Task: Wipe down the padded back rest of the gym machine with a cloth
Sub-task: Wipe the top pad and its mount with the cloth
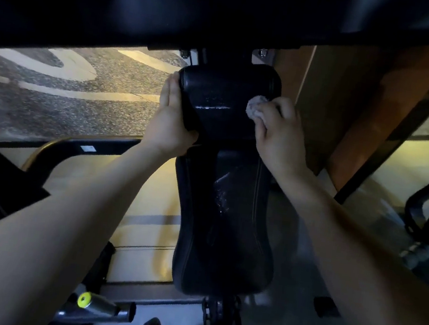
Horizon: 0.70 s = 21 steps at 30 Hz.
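Left hand (168,119): fingers straight, pressed together, flat against the headrest pad (224,96) left edge. Right hand (279,132): fingers curled, pinching a bunched cloth (255,106) on its right side.

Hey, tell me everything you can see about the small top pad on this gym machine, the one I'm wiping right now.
The top pad is a short, rounded black cushion, seemingly vinyl, with a stitched seam near its right end and wet streaks across its face. It sits just above the long back pad. The left hand presses flat against its left side; the right hand holds a bunched grey cloth against its right part.
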Motion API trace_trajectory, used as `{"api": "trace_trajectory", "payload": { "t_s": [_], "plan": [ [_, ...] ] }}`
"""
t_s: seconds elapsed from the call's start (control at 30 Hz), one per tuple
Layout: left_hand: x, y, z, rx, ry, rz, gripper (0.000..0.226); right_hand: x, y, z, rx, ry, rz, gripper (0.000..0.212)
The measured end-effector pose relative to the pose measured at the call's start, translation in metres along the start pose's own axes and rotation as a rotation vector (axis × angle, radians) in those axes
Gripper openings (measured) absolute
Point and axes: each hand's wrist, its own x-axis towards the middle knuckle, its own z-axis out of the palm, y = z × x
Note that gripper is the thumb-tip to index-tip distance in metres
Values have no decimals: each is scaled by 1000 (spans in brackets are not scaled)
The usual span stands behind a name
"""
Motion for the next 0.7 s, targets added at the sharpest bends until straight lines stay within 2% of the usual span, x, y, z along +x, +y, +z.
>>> {"api": "trace_trajectory", "payload": {
  "t_s": [0.17,0.3,0.4,0.47,0.6,0.67,0.7],
  "plan": [
    [-23,10,11,-75,48,-214,109,1,17,-9,113,-110,-110,33],
    [-39,20,29,-14,55,-223,88,19,25,-13,133,-129,-239,33],
    [-37,26,40,-22,33,-295,104,42,23,-12,113,-131,-239,28],
    [-33,29,45,-12,42,-343,104,45,20,-6,97,-127,-244,29],
    [-26,33,48,57,54,-372,103,16,21,-6,10,-252,-456,29],
    [-22,31,50,98,62,-401,107,23,30,-10,10,-244,-569,44],
    [-20,32,50,122,71,-416,108,33,32,-12,12,-214,-568,44]
  ]
}}
